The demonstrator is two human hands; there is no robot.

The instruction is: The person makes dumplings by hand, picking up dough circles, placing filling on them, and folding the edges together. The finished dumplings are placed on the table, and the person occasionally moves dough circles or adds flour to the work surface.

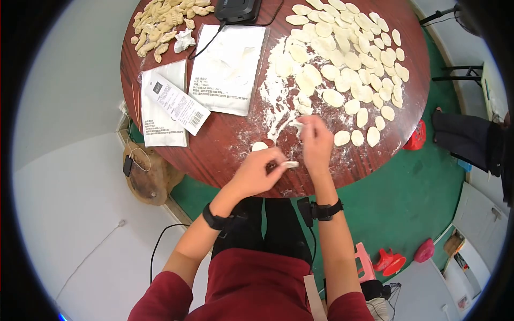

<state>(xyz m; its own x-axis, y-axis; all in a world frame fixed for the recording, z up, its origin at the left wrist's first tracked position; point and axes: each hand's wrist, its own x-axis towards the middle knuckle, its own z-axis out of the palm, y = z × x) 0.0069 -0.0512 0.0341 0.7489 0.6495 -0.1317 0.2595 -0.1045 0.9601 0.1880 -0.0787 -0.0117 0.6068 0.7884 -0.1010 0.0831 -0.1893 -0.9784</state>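
At the near edge of the round counter (225,142), the left hand (261,172) is closed in a pinch on a small dough piece (290,164), thumb and fingers pressed around it just above the wood. The right hand (317,143) lies just beside it with the fingers curled down over the floured patch (276,93); something pale shows at its fingertips, but I cannot tell whether it grips that or only rests on it. A second dough lump (259,145) sits on the counter between the two wrists' reach, close to the left hand.

Judging by how things lie, much of the work is done. A wide spread of flattened discs (345,59) covers the far right of the counter, and a heap of folded dumplings (160,21) sits at the far left. Only these few small lumps appear unflattened. Two paper bags (227,69) lie in the middle, with a black device (238,9) beyond them.
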